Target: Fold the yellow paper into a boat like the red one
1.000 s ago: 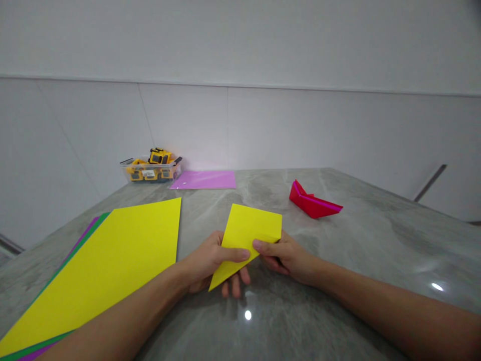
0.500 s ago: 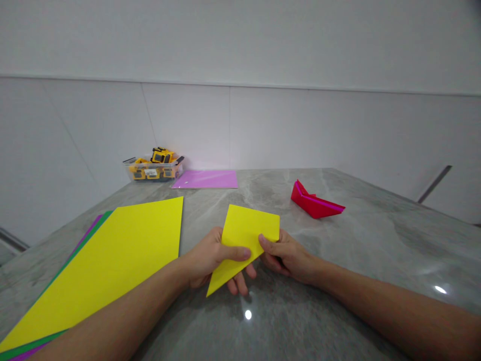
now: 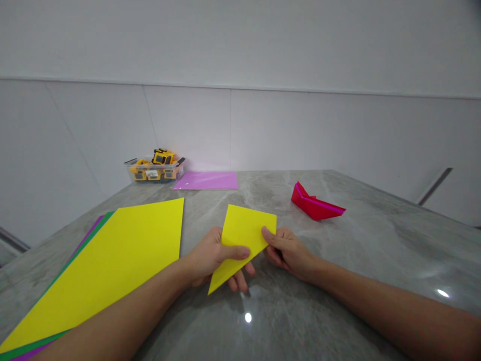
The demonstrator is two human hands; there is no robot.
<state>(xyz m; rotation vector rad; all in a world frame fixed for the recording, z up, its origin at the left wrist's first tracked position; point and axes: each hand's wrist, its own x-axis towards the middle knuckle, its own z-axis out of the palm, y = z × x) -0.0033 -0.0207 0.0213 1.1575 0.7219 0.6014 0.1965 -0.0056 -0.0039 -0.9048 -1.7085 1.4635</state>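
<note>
A folded piece of yellow paper [image 3: 244, 225] is held above the table between both hands, one pointed corner aimed down toward me. My left hand [image 3: 214, 255] grips it from the left, thumb flat on top and fingers underneath, their tips showing past the lower edge. At the right edge, my right hand [image 3: 287, 250] pinches the paper with its thumb on top; its other fingers are curled and partly hidden. Beyond the right hand rests a red folded paper boat [image 3: 317, 206] with magenta edges.
Large yellow sheets [image 3: 131, 255] lie over green and purple ones at the left, beneath my left forearm. At the back stand a clear plastic box [image 3: 152, 173] of yellow toy vehicles and a pack of pink-purple paper [image 3: 206, 180]. The grey marble-patterned table [image 3: 338, 311] meets a white wall.
My right thumb has slid slightly up and right along the paper's right edge, and the right hand has shifted a little rightward. The left hand keeps its grip.
</note>
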